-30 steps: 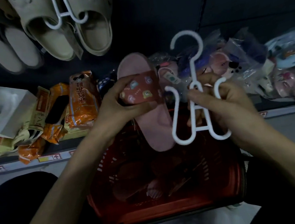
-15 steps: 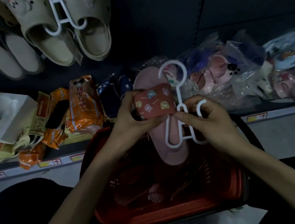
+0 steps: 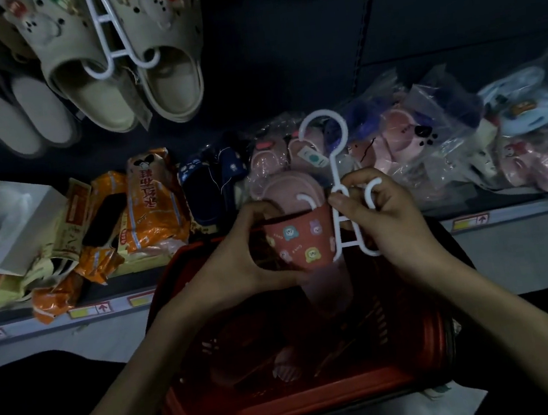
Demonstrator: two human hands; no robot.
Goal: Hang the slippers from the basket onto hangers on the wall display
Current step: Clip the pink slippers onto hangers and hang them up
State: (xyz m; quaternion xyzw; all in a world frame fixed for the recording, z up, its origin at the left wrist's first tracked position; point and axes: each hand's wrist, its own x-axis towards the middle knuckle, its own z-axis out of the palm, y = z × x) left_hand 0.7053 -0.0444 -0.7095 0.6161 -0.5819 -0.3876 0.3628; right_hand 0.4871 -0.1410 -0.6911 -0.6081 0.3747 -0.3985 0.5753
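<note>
SLIPPER MEETS HANGER: The left grip (image 3: 238,263) is clamped round the red cartoon-print band of a pink slipper (image 3: 299,244), thumb below and fingers curled over the band's top edge. The right grip (image 3: 395,227), just R of it, pinches a white plastic hanger (image 3: 339,185) at the stem btwn thumb and forefinger. The hanger's L arm is tucked inside the band's opening, against the pink insole. Its R arm curls up btwn the right grip's fingers, and its top hook rises above both grips. The slipper is held in the air, its sole running from just above the grips down toward a red basket (image 3: 323,397) directly beneath them; the basket's contents are too dark to make out. Beyond the grips a shelf (image 3: 508,216) carries bagged slippers (image 3: 406,142), w/ orange packets (image 3: 151,205) off to the L of the left grip. Well above and L of the grips, beige clogs (image 3: 120,88) hang on a white hanger on the dark wall display (image 3: 279,34).
</note>
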